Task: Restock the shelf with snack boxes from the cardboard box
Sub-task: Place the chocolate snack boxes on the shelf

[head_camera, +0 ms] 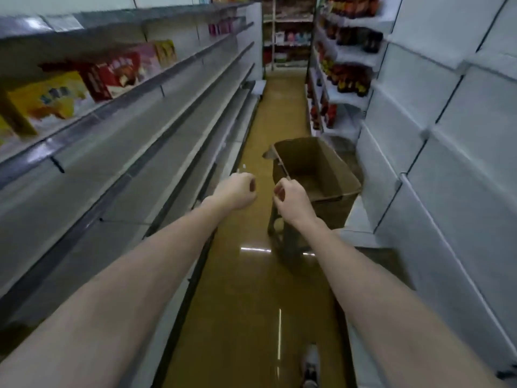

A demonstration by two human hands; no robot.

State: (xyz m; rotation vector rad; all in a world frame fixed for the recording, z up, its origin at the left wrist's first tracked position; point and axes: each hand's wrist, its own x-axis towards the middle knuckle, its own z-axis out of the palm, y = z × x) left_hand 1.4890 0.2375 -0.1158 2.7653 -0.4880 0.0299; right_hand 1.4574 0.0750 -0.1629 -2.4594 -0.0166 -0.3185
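Note:
An open brown cardboard box (316,175) stands on a stool in the aisle, and its inside looks bare. My left hand (236,191) and my right hand (291,201) reach forward side by side over the floor, both with curled fingers and nothing in them. My right hand is just at the box's near left rim. On the left shelf (117,107) stand a yellow snack box (47,99), red snack boxes (117,74) and another yellow box (166,53).
Long grey shelves (140,175) run down the left side. White shelf backs (447,135) line the right, with bottles (349,77) farther back. The glossy brown floor (246,303) runs between them. A shoe (310,365) shows at the bottom.

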